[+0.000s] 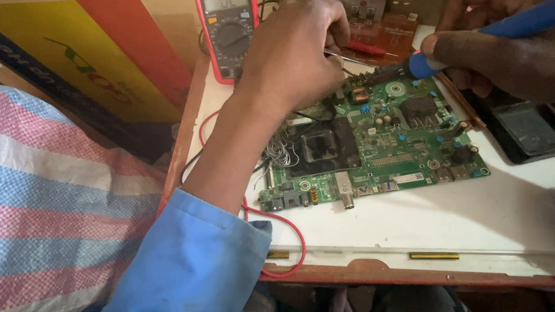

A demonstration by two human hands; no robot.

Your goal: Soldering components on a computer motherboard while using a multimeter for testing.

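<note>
A green circuit board [385, 142] with a black heat sink lies on the white worktop [446, 214]. My left hand [294, 49] hovers over the board's upper left corner, its fingers pinching a thin wire or strand of solder [349, 58]. My right hand [504, 39] grips a blue-handled soldering iron [522, 20], whose dark tip points down at the board's top edge near an orange component. Both sleeves are blue.
A red multimeter [228, 25] stands at the back, its red lead [285, 233] looping over the front edge. A brown board with a finned heat sink [372, 11] and a red screwdriver [367, 48] lie behind. A black tray [531, 130] sits right; a striped woven sack [37, 199] left.
</note>
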